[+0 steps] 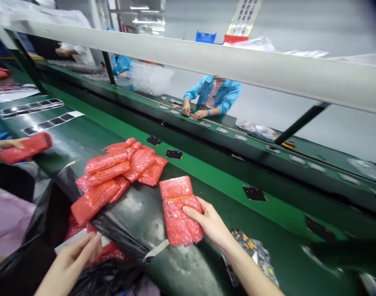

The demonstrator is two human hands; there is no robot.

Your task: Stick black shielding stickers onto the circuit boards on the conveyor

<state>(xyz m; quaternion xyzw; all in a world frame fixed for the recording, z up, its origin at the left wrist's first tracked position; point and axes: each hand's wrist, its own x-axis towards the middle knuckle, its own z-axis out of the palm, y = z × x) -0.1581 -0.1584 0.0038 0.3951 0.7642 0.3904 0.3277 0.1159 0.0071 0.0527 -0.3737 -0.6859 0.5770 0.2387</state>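
Note:
My right hand point(211, 222) grips a red bubble-wrap packet point(181, 226), its thumb on top, over the dark green table. A yellow rubber band point(179, 197) runs around the packet. At the lower left, my left hand point(78, 257) is closed with curled fingers, over the mouth of a black plastic bag point(49, 222). Whatever its fingers hold, if anything, I cannot make out; a whitish flat piece point(71, 240) shows right behind them. More red wrap point(109, 253) lies inside the bag. A pile of similar red packets point(114, 168) rests on the table beyond the bag.
A green conveyor belt point(212, 176) carries dark flat boards point(174, 154). Across it, a person in blue point(212, 96) handles small parts. At left, another person's hand point(9, 144) holds a red packet point(29, 148). Dark and orange parts point(252, 250) lie beside my right forearm.

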